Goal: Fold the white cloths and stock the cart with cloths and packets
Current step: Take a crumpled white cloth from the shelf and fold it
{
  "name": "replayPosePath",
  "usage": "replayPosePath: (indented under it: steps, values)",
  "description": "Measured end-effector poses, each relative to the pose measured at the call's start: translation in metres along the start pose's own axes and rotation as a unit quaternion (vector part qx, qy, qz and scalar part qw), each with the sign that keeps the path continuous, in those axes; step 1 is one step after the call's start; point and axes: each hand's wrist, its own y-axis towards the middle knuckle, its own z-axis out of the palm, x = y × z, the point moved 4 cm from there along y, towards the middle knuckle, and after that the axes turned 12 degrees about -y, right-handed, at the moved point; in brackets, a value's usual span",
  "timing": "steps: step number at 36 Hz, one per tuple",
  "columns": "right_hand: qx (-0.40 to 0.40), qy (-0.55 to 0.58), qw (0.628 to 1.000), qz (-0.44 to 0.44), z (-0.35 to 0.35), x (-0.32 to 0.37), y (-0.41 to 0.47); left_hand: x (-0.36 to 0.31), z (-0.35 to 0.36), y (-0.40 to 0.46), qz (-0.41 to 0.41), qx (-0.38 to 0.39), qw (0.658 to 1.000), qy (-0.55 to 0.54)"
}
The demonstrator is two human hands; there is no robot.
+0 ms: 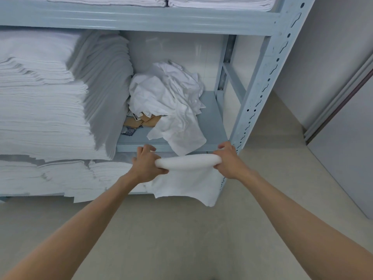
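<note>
I hold a white cloth (186, 178) stretched between both hands in front of the shelf edge. My left hand (146, 163) grips its left end and my right hand (229, 161) grips its right end. The cloth's top is doubled over and the rest hangs down below my hands. On the middle shelf behind it lies a crumpled heap of white cloths (167, 98), one corner drooping over the shelf's front lip. Brown packets (144, 121) and a dark packet (128, 131) lie partly under that heap. No cart is in view.
A pale blue metal shelving unit (260, 81) fills the view. Tall stacks of folded white linen (46, 102) sit on the left of the middle shelf, with more folded linen (60, 176) below and folded linen (220, 2) above. A beige floor (181, 239) lies beneath, with a grey door (347, 158) at right.
</note>
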Motion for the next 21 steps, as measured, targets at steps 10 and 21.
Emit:
replayPosePath:
  steps: [10,21]
  values:
    - [0.032,0.497,0.865,0.060,-0.040,-0.031,-0.003,0.002,-0.044,-0.004,-0.093,0.006,0.860,-0.502]
    - [0.190,0.761,0.618,0.042,-0.002,-0.005,-0.022,-0.023,-0.055,0.000,-0.184,0.049,0.717,-0.671]
